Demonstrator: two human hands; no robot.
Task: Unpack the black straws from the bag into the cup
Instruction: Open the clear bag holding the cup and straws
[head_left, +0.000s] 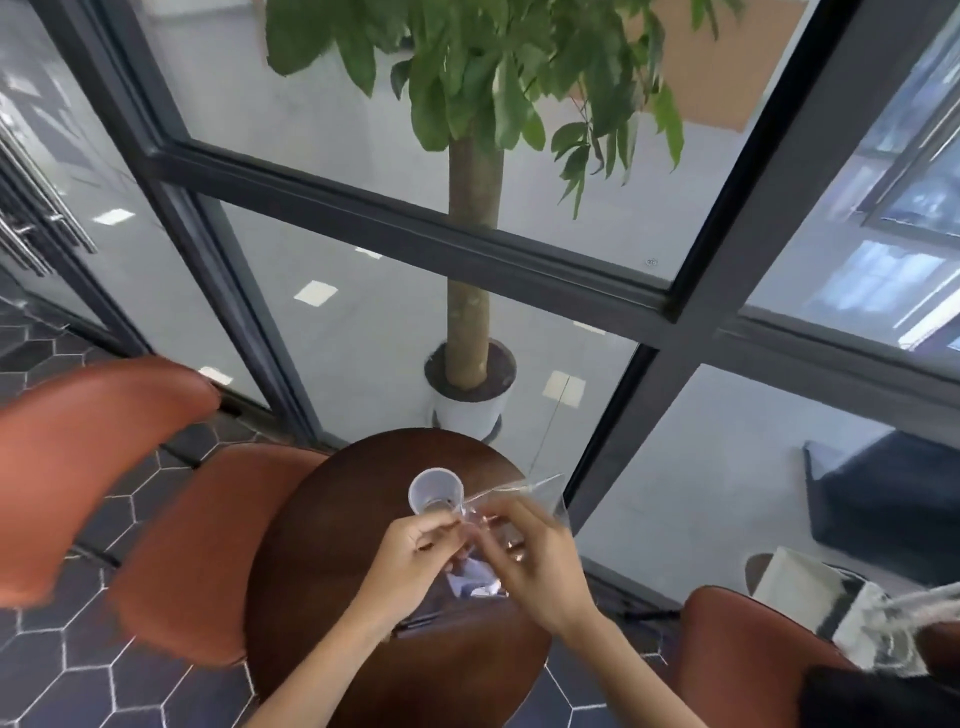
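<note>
A clear plastic cup (435, 491) stands upright on the round dark wooden table (332, 545), and it looks empty. Just right of the cup, a clear plastic bag (540, 491) is held above the table. My left hand (415, 556) pinches the bag's near end close to the cup. My right hand (530, 561) grips the bag from the right, fingers curled round it. The image is blurred here. A black straw (418, 621) seems to lie on the table below my left wrist.
Orange-brown chairs stand at the left (98, 467), beside the table (192, 551) and at the lower right (748, 654). A white bag (831, 608) lies on the right chair. Behind the table are a glass wall and a potted tree (470, 400).
</note>
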